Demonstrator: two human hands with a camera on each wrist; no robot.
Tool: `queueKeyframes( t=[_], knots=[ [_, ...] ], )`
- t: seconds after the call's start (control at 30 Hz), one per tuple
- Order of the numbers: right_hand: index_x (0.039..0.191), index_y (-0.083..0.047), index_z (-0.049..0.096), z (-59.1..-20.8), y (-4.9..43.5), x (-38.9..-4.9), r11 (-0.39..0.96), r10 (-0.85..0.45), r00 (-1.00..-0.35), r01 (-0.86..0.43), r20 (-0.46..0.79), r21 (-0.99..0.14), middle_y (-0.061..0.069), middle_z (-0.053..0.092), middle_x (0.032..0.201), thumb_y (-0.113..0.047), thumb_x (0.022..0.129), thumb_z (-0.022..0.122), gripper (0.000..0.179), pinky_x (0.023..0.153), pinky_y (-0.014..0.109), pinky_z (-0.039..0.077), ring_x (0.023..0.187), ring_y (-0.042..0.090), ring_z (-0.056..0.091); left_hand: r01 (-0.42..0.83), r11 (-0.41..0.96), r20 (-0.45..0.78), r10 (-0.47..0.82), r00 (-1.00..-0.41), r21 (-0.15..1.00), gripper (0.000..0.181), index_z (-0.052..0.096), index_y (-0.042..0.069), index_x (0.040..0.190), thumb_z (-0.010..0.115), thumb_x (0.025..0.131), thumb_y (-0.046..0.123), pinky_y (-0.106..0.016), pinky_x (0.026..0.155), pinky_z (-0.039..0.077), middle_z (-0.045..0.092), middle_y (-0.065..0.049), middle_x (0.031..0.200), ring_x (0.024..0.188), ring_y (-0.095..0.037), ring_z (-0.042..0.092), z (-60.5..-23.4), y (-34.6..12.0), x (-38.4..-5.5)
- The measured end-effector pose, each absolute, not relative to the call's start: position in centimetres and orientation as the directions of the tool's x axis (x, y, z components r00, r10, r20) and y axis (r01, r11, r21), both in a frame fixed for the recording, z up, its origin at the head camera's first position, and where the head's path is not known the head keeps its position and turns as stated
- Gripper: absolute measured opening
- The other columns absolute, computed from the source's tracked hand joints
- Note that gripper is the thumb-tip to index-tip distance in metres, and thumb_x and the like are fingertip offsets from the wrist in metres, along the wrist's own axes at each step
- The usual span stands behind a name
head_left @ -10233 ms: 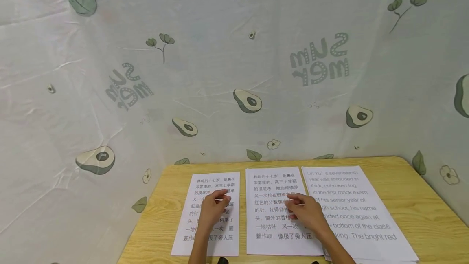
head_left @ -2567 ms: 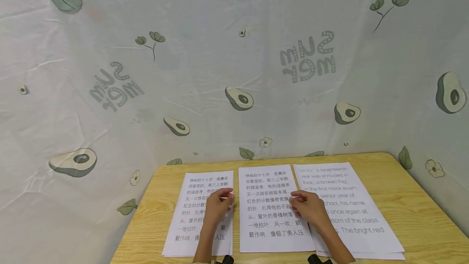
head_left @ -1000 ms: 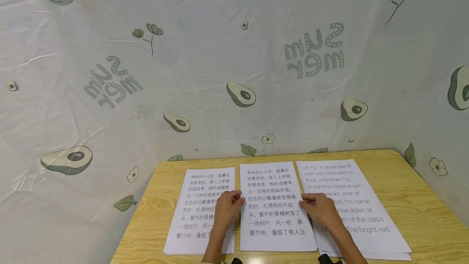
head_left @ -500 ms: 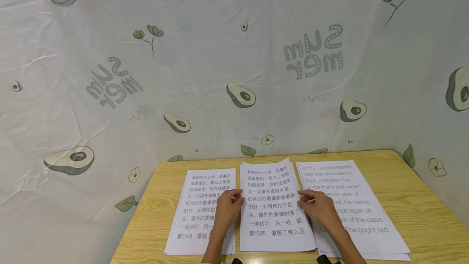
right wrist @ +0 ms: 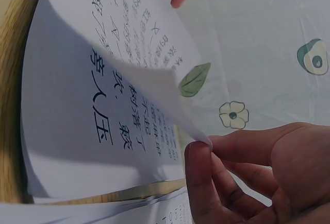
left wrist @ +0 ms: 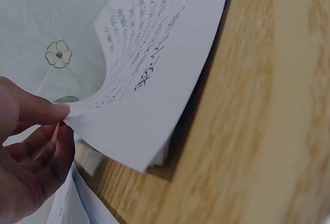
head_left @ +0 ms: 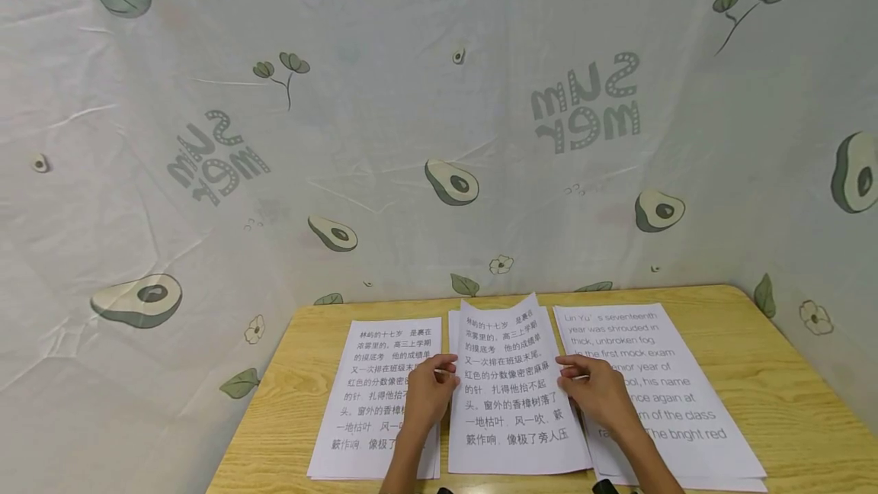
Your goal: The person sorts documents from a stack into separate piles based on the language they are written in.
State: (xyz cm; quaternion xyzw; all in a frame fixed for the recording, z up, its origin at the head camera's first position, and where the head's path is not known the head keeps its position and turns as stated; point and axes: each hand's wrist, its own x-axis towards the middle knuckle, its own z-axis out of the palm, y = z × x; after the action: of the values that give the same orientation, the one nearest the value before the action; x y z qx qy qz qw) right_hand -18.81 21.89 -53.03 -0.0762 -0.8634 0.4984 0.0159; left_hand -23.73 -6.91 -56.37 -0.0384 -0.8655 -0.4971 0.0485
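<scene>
My left hand (head_left: 430, 396) pinches the left edge of a printed sheet of paper (head_left: 509, 406) with Chinese text. On its opposite edge, my right hand (head_left: 597, 393) pinches it between thumb and fingers. Raised at both sides, the sheet bows, and its far corners curl up. The right wrist view shows another sheet with the same kind of print (right wrist: 56, 141) under it, at the top of the middle pile. Thumb and fingertips of the left hand (left wrist: 31, 154) meet at the paper's edge in the left wrist view.
A second pile of Chinese-printed sheets (head_left: 370, 418) lies to the left, partly behind my left forearm. On the right is a pile with English print (head_left: 693, 433), partly covered by my right hand. The wooden table (head_left: 775, 372) meets a patterned curtain (head_left: 384, 136) at the back and sides.
One second ago the middle sheet lay flat, with both hands at its edges. Now it is lifted and bowed off its pile. Much earlier, both hands hovered over the left and middle piles.
</scene>
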Motion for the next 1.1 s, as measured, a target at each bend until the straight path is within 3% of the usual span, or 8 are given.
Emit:
queueKeyframes(
  t=[0.57,1.1],
  knots=[
    [0.138,0.0,0.069,-52.8,20.9,-19.1,0.316,0.128,-0.984,0.161,-0.127,-0.935,0.017,0.073,0.12,-0.009,0.097,0.073,0.042,0.073,0.03,0.064,0.092,0.017,0.072,0.058,0.44,0.079,-0.03,-0.996,0.896,0.036,0.077,0.006,0.125,0.076,0.09,-0.005,-0.021,0.068,0.062,0.074,-0.006,0.106,0.087,-0.013,0.069,-55.3,-9.8,-23.6],
    [0.139,0.004,0.066,-53.4,17.4,-20.0,0.137,0.052,-0.987,0.158,-0.152,-0.978,0.018,0.071,0.118,-0.004,0.097,0.073,0.043,0.073,0.029,0.063,0.09,0.019,0.071,0.03,0.424,0.063,-0.065,-0.996,0.905,0.038,0.075,0.003,0.129,0.074,0.092,-0.005,-0.025,0.07,0.064,0.074,-0.012,0.111,0.088,-0.017,0.07,-54.5,-14.7,-23.8]
  ],
)
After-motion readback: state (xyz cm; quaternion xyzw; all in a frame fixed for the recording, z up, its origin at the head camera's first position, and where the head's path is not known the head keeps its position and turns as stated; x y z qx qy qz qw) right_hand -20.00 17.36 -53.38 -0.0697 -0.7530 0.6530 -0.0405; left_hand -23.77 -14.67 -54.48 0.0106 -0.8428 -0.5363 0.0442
